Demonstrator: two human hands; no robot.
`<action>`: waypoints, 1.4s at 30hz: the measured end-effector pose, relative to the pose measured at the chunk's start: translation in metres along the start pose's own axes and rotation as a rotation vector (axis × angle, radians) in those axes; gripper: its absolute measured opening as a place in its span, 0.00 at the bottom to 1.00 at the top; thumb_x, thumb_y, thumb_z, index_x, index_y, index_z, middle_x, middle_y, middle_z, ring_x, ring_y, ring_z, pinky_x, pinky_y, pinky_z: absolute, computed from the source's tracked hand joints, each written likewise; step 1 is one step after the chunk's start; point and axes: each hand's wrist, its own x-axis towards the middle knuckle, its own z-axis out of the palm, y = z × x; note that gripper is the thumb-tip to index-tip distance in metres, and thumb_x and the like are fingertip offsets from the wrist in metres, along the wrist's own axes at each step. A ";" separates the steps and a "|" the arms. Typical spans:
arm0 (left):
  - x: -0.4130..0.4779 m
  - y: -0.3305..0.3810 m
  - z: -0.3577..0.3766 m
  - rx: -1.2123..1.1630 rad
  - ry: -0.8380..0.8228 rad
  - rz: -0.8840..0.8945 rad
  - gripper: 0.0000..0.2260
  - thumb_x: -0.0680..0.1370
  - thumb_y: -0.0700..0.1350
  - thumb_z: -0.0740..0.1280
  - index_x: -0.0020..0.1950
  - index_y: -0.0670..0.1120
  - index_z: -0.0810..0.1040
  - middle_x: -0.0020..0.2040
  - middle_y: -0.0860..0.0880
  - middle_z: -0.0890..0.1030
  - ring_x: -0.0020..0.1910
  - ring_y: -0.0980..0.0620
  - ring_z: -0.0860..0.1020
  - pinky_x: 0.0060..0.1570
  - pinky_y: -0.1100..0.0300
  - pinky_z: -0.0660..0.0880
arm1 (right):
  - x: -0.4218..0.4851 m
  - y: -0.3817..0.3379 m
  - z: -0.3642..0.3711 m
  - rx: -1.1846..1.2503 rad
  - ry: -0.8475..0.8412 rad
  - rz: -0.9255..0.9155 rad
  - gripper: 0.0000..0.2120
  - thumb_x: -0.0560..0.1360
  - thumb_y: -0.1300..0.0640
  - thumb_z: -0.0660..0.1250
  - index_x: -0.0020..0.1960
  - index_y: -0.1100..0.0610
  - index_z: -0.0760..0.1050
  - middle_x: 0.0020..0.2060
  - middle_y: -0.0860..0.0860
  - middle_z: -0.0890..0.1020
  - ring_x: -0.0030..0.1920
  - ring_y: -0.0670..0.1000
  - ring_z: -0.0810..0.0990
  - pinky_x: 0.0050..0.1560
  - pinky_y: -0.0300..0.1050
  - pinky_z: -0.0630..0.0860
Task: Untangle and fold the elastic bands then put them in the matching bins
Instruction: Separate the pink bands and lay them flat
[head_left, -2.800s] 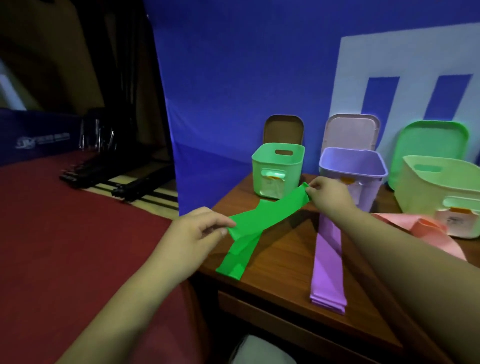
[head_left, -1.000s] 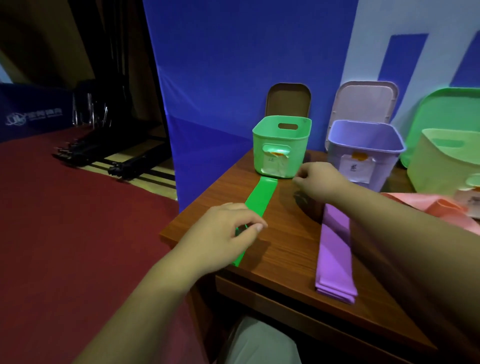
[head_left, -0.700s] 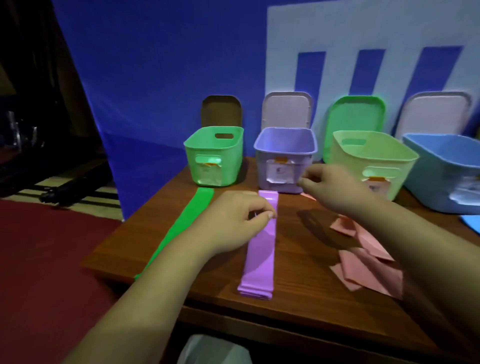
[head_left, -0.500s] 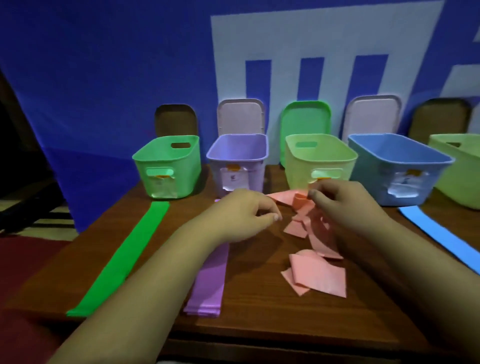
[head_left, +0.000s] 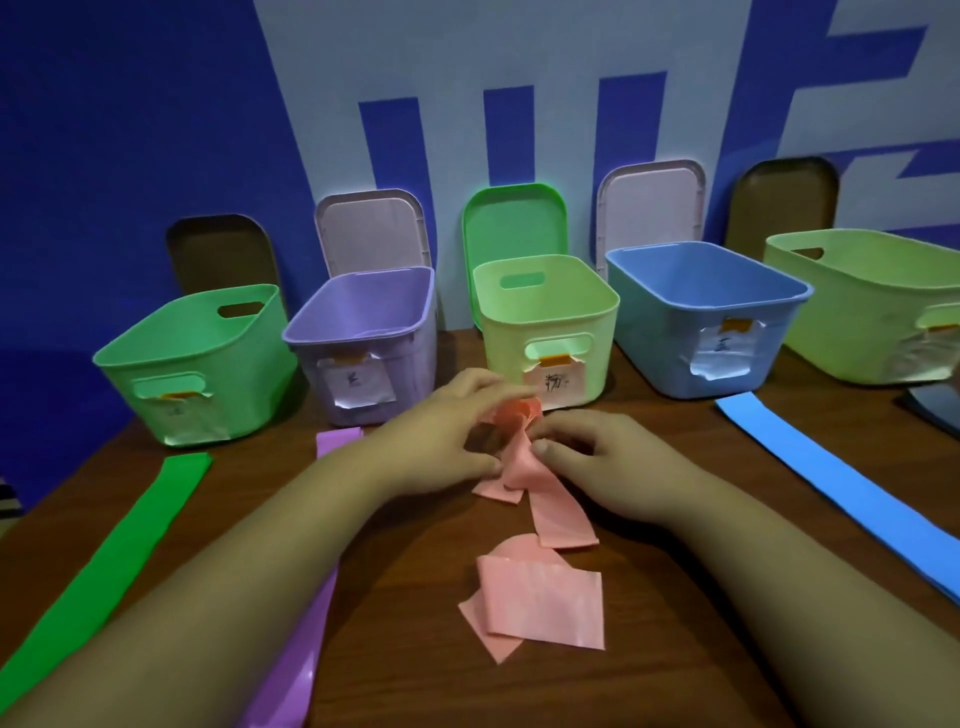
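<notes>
A tangled pink elastic band (head_left: 540, 587) lies crumpled on the wooden table (head_left: 701, 467) in front of the pale green bin (head_left: 550, 338). My left hand (head_left: 441, 441) pinches its knotted upper part, and my right hand (head_left: 608, 462) pinches it from the other side. A green band (head_left: 114, 561) lies flat and straight below the green bin (head_left: 192, 364). Partly under my left arm, a purple band (head_left: 332, 441) lies below the purple bin (head_left: 363, 343). A blue band (head_left: 841, 488) stretches out below the blue bin (head_left: 706, 317).
A second pale green bin (head_left: 878, 301) stands at the far right with a dark band end (head_left: 935, 410) before it. Lids (head_left: 514, 223) lean against the blue backdrop behind the bins. The table's left edge drops off beside the green band.
Both hands let go of the green band, which now lies flat, moved right past the purple band and took hold of the pink band. My view swung right to the whole row of bins.
</notes>
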 end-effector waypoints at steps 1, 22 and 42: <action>0.001 -0.002 0.002 0.011 -0.016 0.042 0.35 0.77 0.46 0.76 0.81 0.64 0.65 0.75 0.60 0.66 0.70 0.64 0.68 0.65 0.78 0.63 | 0.002 0.001 0.001 0.000 -0.010 -0.038 0.10 0.83 0.47 0.68 0.62 0.40 0.83 0.57 0.39 0.84 0.58 0.39 0.80 0.65 0.46 0.77; -0.043 0.004 -0.077 0.232 -0.231 -0.209 0.27 0.76 0.35 0.68 0.66 0.63 0.78 0.73 0.61 0.71 0.73 0.57 0.67 0.74 0.48 0.69 | -0.021 -0.027 -0.010 -0.017 -0.468 -0.120 0.11 0.77 0.39 0.75 0.48 0.46 0.84 0.47 0.42 0.81 0.52 0.46 0.79 0.55 0.49 0.78; -0.041 -0.004 -0.013 -0.681 -0.118 -0.155 0.14 0.76 0.47 0.80 0.60 0.56 0.83 0.55 0.44 0.83 0.54 0.43 0.85 0.53 0.37 0.85 | -0.006 -0.026 0.007 0.215 -0.044 0.062 0.05 0.80 0.49 0.74 0.53 0.44 0.88 0.48 0.37 0.88 0.50 0.38 0.85 0.48 0.35 0.77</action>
